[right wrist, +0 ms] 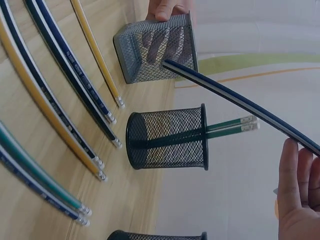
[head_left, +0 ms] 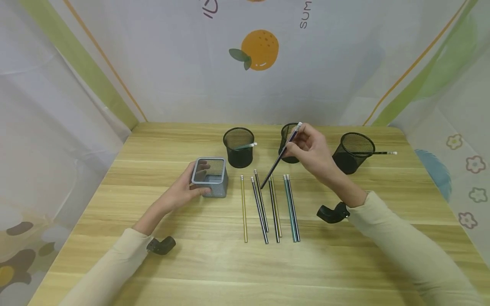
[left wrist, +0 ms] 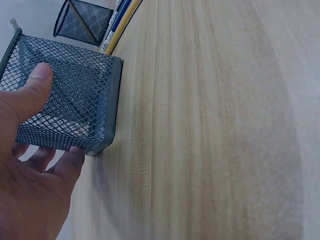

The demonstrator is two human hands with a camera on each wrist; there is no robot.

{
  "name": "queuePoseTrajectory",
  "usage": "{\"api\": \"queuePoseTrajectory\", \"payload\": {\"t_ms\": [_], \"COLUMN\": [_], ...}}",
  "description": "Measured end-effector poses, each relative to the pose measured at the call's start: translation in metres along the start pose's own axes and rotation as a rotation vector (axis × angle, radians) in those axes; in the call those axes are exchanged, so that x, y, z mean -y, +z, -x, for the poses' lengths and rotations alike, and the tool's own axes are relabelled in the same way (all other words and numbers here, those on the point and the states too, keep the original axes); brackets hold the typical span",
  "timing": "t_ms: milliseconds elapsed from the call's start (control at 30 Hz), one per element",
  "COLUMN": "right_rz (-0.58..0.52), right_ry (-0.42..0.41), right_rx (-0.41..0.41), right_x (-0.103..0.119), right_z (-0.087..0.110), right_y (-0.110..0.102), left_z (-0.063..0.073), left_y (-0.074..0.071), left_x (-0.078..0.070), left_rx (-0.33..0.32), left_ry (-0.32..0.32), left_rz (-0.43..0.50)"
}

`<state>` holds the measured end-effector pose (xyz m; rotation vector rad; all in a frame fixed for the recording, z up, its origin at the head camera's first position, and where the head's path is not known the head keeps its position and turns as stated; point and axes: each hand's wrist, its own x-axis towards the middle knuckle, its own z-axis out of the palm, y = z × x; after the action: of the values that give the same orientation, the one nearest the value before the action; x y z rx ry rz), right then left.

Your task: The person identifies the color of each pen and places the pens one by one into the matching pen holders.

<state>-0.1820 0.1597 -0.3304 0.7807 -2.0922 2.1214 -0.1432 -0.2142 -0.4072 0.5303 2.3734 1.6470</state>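
Observation:
My left hand (head_left: pixel 183 191) grips a square grey mesh pencil holder (head_left: pixel 217 189), thumb on the near side and fingers around the far side. The left wrist view shows its base close to the wood; whether it touches cannot be told. My right hand (head_left: pixel 314 155) pinches a dark blue pencil (head_left: pixel 278 160) near its white eraser end. It slants down to the left, its lower end above the pencils on the table. Several pencils lie there side by side, among them a yellow pencil (head_left: pixel 244 212) and a green pencil (head_left: pixel 289 208).
Behind stand three round black mesh cups. The left cup (head_left: pixel 239 158) holds two green pencils (right wrist: pixel 232 127). The middle cup (head_left: pixel 285 138) is partly hidden by my right hand. A black pencil (head_left: pixel 383 153) leans out of the right cup (head_left: pixel 346 161). A printed curtain (head_left: pixel 183 85) hangs beyond the table.

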Motion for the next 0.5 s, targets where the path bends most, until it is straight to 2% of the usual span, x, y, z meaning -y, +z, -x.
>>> {"api": "queuePoseTrajectory", "payload": {"t_ms": [300, 500], "right_rz": [0.002, -0.043], "right_ry": [-0.066, -0.091], "right_rx": [-0.014, 0.001], "right_x": [0.004, 0.006], "right_z": [-0.003, -0.006], "right_y": [0.013, 0.022], "left_z": [0.000, -0.001], "left_y": [0.000, 0.000], "left_x": [0.002, 0.002], "left_rx": [-0.003, -0.004], "left_ry": [0.014, 0.005], "left_rz": [0.005, 0.007]}}
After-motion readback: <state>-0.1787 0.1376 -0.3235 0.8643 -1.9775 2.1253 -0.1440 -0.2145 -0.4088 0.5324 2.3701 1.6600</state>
